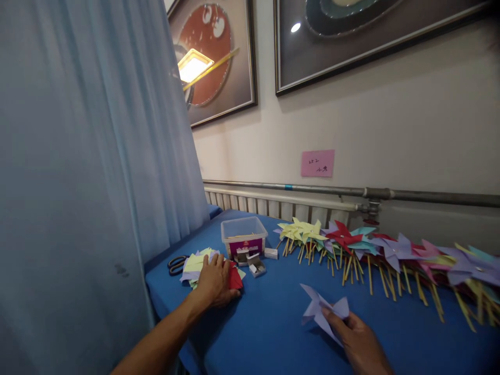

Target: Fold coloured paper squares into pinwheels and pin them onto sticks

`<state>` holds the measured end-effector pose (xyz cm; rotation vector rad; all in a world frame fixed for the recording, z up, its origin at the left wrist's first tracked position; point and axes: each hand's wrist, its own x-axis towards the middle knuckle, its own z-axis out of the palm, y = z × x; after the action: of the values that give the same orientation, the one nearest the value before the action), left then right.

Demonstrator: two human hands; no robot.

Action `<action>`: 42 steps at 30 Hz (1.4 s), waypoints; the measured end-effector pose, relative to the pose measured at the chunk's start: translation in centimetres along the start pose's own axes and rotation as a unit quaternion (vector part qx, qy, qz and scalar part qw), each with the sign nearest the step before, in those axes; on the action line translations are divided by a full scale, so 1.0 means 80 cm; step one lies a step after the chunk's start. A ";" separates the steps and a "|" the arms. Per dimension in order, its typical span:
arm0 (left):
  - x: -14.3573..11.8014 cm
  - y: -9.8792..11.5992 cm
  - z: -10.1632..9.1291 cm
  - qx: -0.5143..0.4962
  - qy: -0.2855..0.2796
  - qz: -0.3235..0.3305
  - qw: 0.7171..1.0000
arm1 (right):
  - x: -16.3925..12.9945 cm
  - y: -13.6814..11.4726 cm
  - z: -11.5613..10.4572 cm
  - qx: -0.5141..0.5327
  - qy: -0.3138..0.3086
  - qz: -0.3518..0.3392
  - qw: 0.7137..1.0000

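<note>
My left hand [214, 280] rests palm down on a loose pile of cut paper pieces [194, 266] in yellow, purple and green, its fingers stretched out. A red paper piece [235, 277] shows beside its fingers. Between thumb and fingers, my right hand [361, 338] grips a purple paper pinwheel [318, 310] with folded points, held over the near part of the table. No stick shows on this pinwheel; part of it is hidden by the hand.
Black-handled scissors [177, 265] lie left of the pile. Behind stand a clear plastic tub [244, 229] and small open boxes [257, 265]. Many finished pinwheels on sticks [344, 237] line the right back of the blue table [273, 317]. A curtain [97, 156] hangs left.
</note>
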<state>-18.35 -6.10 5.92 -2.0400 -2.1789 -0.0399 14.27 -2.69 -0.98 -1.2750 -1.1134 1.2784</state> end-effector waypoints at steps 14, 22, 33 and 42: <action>-0.061 0.028 0.061 -0.042 0.160 -0.008 0.986 | 0.018 0.017 -0.004 -0.017 0.033 0.007 0.999; -0.127 0.071 0.114 -0.219 0.248 0.098 0.939 | 0.001 -0.002 -0.003 -0.008 0.020 -0.005 1.000; -0.116 0.070 0.121 -0.185 0.288 0.123 0.931 | -0.002 -0.005 -0.001 0.008 0.020 0.002 1.000; -0.044 0.072 0.043 -0.120 0.163 0.128 0.971 | 0.010 0.012 0.003 0.016 0.008 -0.015 1.000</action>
<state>-12.77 -8.78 1.59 -2.2330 -1.7734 -0.5905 14.02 -2.01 -2.03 -1.2384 -1.0920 1.2580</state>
